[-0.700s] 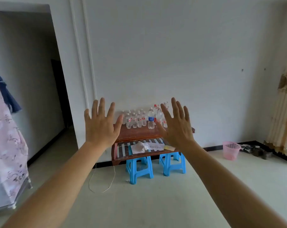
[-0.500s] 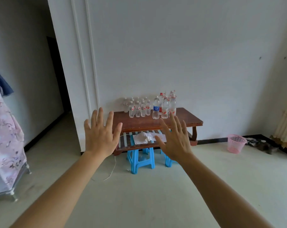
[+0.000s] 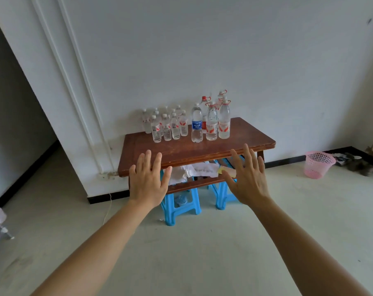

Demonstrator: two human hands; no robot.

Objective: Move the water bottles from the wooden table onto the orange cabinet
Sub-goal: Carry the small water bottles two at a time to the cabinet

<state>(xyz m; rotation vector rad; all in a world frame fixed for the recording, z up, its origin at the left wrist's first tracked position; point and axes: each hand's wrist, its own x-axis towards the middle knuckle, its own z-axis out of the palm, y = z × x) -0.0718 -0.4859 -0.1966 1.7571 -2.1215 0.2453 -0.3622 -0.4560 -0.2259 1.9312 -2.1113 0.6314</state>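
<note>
Since every bottle we can see stands on the dark brown wooden counter (image 3: 202,149) at the centre of the frame, we judge the task barely begun. Nothing is lifted, the whole lot is left to carry, and the orange cabinet does not show in this view.

Left of centre, our left hand (image 3: 148,180) is raised palm-forward, its fingers (image 3: 147,161) straight, spread wide and holding nothing. Above it in the frame, at the back left of the counter against the white wall, is a tight cluster of small clear plastic water bottles (image 3: 166,124). Just right of them is a taller clear bottle with a blue label (image 3: 196,124), then several tall clear bottles with red-and-white labels (image 3: 217,122).

Right of centre, our right hand (image 3: 248,180) matches the left, fingers (image 3: 248,154) splayed and empty.

Both hands overlap the counter's near edge in the frame, while all the bottles sit toward its far edge, well apart from either hand. We judge a further reach is needed before any grasp.
</note>
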